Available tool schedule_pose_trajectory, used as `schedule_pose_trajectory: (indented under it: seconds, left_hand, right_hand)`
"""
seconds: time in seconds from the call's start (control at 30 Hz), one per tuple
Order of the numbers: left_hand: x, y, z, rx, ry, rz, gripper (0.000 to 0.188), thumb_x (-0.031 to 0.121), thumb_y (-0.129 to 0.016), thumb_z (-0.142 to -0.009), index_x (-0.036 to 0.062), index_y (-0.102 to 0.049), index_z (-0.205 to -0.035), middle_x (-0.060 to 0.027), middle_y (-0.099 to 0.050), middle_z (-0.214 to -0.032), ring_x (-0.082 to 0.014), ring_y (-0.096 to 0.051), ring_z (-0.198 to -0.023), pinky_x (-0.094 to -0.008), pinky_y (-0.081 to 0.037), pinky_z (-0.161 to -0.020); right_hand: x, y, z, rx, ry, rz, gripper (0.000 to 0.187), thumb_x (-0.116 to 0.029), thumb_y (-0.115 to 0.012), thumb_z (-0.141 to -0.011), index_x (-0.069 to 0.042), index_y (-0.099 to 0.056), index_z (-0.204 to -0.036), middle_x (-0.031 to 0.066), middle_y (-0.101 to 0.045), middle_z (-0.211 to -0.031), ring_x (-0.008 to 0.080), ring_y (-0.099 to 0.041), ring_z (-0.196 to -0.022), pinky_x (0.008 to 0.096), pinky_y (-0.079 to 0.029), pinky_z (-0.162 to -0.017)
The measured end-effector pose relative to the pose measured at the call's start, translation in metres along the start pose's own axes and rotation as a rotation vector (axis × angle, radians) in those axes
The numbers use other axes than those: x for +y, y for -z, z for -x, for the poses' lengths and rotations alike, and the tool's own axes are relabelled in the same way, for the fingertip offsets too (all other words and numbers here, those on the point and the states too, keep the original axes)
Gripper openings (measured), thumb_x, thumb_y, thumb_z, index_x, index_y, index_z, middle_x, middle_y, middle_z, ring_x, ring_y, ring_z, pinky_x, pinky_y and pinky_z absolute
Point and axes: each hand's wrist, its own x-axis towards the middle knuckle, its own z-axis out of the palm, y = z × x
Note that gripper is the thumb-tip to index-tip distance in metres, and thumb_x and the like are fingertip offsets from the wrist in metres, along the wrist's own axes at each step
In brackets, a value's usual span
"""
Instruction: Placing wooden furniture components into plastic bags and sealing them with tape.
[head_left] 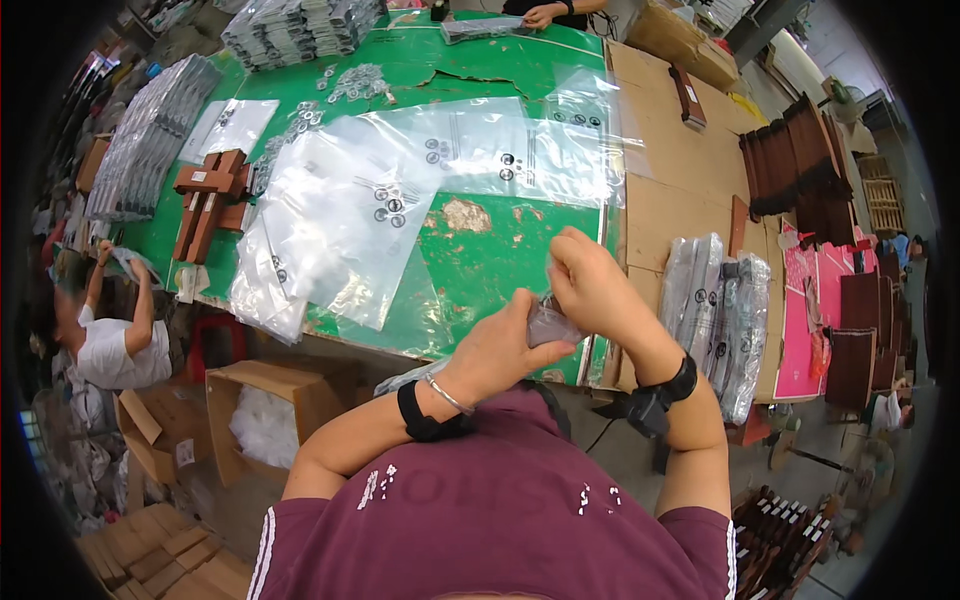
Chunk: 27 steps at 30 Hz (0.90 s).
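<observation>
Close in front of my body, at the near right edge of the green table [470, 285], both hands close on a clear plastic-wrapped bundle [550, 324]. My left hand [492, 346] grips it from the left, thumb toward the near side. On its upper right, my right hand [592, 283] has its fingers curled in, pinching the plastic. What lies inside the wrap is mostly hidden by the fingers. Flat clear plastic bags [335, 190] with dark printed marks spread across the table beyond my left hand. Several plastic-wrapped bundles [700, 300] lie on cardboard right of my right hand.
Brown wooden pieces [212, 197] and small hardware packets [360, 82] sit on the table's left and far parts. Wrapped packages are stacked [150, 135] at left. A co-worker's hand [545, 15] touches a wrapped package at the far edge. An open carton [255, 375] stands below left.
</observation>
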Motion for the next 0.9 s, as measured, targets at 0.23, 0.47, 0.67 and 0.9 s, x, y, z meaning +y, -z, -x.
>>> schedule_pose_trajectory:
  seconds: [0.23,0.47,0.67,0.9]
  left_hand:
    - [0.003,0.001,0.004,-0.067,-0.018,-0.045,0.068,0.044,-0.072,-0.076,-0.0013,-0.037,-0.112,-0.0291,-0.059,-0.098,-0.0447,-0.060,-0.089,-0.0458,-0.048,-0.073]
    - [-0.023,-0.002,0.002,-0.137,-0.106,0.271,0.092,0.039,-0.076,-0.074,0.0025,-0.015,-0.134,-0.0259,-0.059,-0.108,-0.0387,-0.062,-0.096,-0.0392,-0.048,-0.084]
    - [-0.043,0.004,0.003,-0.285,-0.232,0.496,0.117,0.043,-0.078,-0.073,0.0128,0.006,-0.149,-0.0241,-0.044,-0.133,-0.0277,-0.050,-0.118,-0.0381,-0.038,-0.098]
    - [-0.042,0.020,0.008,-0.393,-0.257,0.571,0.100,0.042,-0.079,-0.069,0.0088,-0.025,-0.146,-0.0130,-0.041,-0.137,-0.0243,-0.038,-0.130,-0.0357,-0.029,-0.107]
  right_hand:
    - [0.015,0.029,-0.027,-0.558,-0.336,-0.372,0.017,-0.008,-0.066,-0.062,-0.002,-0.051,-0.057,0.0042,-0.048,-0.053,0.0126,-0.043,-0.049,0.0335,-0.035,-0.045]
    - [0.034,0.011,-0.031,-0.658,-0.631,-0.764,0.025,-0.003,-0.065,-0.061,-0.009,-0.043,-0.051,-0.0037,-0.038,-0.049,0.0082,-0.033,-0.041,0.0268,-0.023,-0.039]
    - [0.034,-0.003,-0.021,-0.765,-0.736,-1.141,0.030,0.000,-0.061,-0.064,-0.012,-0.037,-0.050,-0.0052,-0.037,-0.049,0.0057,-0.031,-0.039,0.0240,-0.024,-0.037]
    - [0.035,-0.050,0.006,-0.669,-0.643,-1.591,0.007,0.000,-0.056,-0.069,-0.006,-0.055,-0.074,-0.0018,-0.053,-0.066,0.0069,-0.048,-0.053,0.0215,-0.038,-0.047]
